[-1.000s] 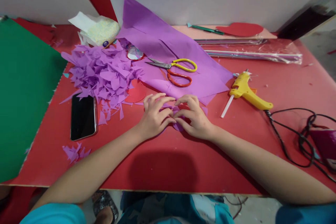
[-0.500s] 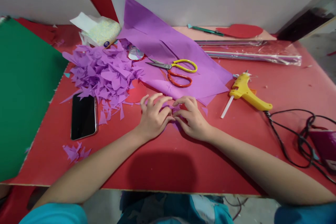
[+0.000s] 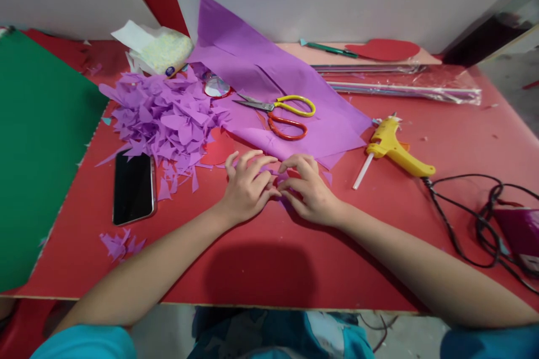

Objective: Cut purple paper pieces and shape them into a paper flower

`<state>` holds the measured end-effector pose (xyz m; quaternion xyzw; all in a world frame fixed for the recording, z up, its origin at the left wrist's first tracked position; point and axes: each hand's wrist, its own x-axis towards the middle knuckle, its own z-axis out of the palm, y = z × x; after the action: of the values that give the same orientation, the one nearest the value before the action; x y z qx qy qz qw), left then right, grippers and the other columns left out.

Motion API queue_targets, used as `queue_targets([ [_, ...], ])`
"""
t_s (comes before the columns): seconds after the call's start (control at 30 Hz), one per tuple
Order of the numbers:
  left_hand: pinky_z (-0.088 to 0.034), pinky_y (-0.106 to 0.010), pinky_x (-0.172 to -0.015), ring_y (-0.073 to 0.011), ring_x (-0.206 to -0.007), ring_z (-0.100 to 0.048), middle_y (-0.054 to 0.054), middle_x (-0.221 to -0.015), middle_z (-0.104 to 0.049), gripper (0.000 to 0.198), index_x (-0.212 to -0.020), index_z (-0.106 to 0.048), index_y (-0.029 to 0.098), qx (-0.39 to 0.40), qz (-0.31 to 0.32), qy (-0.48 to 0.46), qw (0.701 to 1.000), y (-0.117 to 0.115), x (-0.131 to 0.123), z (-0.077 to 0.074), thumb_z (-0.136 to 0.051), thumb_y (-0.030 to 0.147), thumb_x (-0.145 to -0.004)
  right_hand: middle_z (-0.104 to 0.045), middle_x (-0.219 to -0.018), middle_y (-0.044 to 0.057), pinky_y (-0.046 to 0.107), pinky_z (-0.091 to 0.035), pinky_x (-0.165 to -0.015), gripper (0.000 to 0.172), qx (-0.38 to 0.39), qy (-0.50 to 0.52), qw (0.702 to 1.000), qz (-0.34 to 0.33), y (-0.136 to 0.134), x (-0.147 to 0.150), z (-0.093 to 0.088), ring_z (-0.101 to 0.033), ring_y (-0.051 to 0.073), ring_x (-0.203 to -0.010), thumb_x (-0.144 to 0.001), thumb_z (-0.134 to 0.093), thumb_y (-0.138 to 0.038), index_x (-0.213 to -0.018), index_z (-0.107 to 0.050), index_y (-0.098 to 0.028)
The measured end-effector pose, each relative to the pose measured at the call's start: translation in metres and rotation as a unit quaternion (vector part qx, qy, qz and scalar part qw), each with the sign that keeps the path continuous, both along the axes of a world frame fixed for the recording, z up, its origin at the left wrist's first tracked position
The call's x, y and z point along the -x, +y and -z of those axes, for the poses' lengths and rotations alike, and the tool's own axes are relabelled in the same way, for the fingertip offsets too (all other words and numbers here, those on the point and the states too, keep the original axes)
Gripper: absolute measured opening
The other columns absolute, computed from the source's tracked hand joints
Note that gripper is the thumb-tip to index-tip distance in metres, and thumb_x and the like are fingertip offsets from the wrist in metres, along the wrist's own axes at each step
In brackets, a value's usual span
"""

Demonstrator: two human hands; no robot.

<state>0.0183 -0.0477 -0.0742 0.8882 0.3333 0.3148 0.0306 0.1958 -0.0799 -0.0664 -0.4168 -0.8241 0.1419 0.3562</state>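
My left hand [image 3: 247, 188] and my right hand [image 3: 310, 193] meet at the middle of the red table [image 3: 177, 269]. Thumbs and forefingers of both pinch a small piece of purple paper [image 3: 272, 168], mostly hidden by the fingers. Just beyond them lies a large purple paper sheet [image 3: 337, 123], with scissors [image 3: 269, 106] resting on it, one handle loop yellow and the other red. To the left is a heap of cut purple paper pieces [image 3: 168, 115]. A red paper shape [image 3: 219, 148] lies beside the heap, near my left fingertips.
A phone [image 3: 133, 188] lies at the left, by a green board [image 3: 42, 151]. On the right are a yellow glue gun [image 3: 396, 151] and its black cord [image 3: 450, 230]. Farther back sit a tissue pack [image 3: 164, 47], a green pen [image 3: 330, 49] and plastic-wrapped sticks [image 3: 408, 91].
Both hands stay in nearly the same place, with only slight finger movement around the small purple paper. Everything else lies as before; the view shifts very slightly.
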Motion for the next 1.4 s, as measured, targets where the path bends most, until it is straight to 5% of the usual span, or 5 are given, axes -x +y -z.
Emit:
queue_targets([
  [0.2, -0.027, -0.048, -0.095, -0.0273, -0.111, -0.046, -0.007, -0.110, -0.063, 0.031, -0.065, -0.054, 0.018, 0.043, 0.006, -0.019, 0.999, 0.003, 0.001, -0.001, -0.060, 0.045, -0.078, -0.054, -0.100, 0.010, 0.043, -0.036, -0.081, 0.014, -0.025, -0.040, 0.997, 0.059, 0.000, 0.000, 0.004, -0.045, 0.025, -0.099, -0.082, -0.050, -0.015, -0.074, -0.061, -0.016],
  [0.43, -0.028, -0.049, -0.095, -0.0282, -0.112, -0.045, -0.006, -0.113, -0.061, 0.016, -0.076, -0.065, 0.021, 0.067, -0.019, -0.002, 0.998, 0.003, 0.000, -0.002, -0.066, 0.037, -0.075, -0.056, -0.104, 0.012, 0.043, -0.034, -0.082, 0.015, -0.046, -0.098, 0.989, 0.102, 0.002, -0.001, 0.007, -0.043, 0.027, -0.101, -0.081, -0.050, -0.016, -0.075, -0.063, -0.016],
  [1.0, -0.024, -0.050, -0.096, -0.0277, -0.114, -0.042, -0.006, -0.115, -0.060, 0.013, -0.079, -0.067, 0.022, 0.045, -0.012, 0.043, 0.998, -0.001, -0.001, -0.001, -0.057, 0.030, -0.081, -0.057, -0.103, 0.010, 0.043, -0.033, -0.083, 0.015, -0.033, -0.099, 0.988, 0.111, -0.002, 0.005, 0.006, -0.042, 0.026, -0.101, -0.082, -0.051, -0.018, -0.073, -0.063, -0.017],
  [1.4, -0.025, -0.052, -0.096, -0.0289, -0.114, -0.043, -0.006, -0.114, -0.061, 0.011, -0.077, -0.066, 0.020, 0.034, -0.011, 0.033, 0.999, -0.004, -0.002, -0.002, -0.056, 0.023, -0.079, -0.060, -0.098, 0.009, 0.042, -0.032, -0.081, 0.014, -0.098, -0.131, 0.979, 0.122, -0.003, 0.010, 0.007, -0.043, 0.025, -0.099, -0.081, -0.051, -0.015, -0.072, -0.061, -0.018],
])
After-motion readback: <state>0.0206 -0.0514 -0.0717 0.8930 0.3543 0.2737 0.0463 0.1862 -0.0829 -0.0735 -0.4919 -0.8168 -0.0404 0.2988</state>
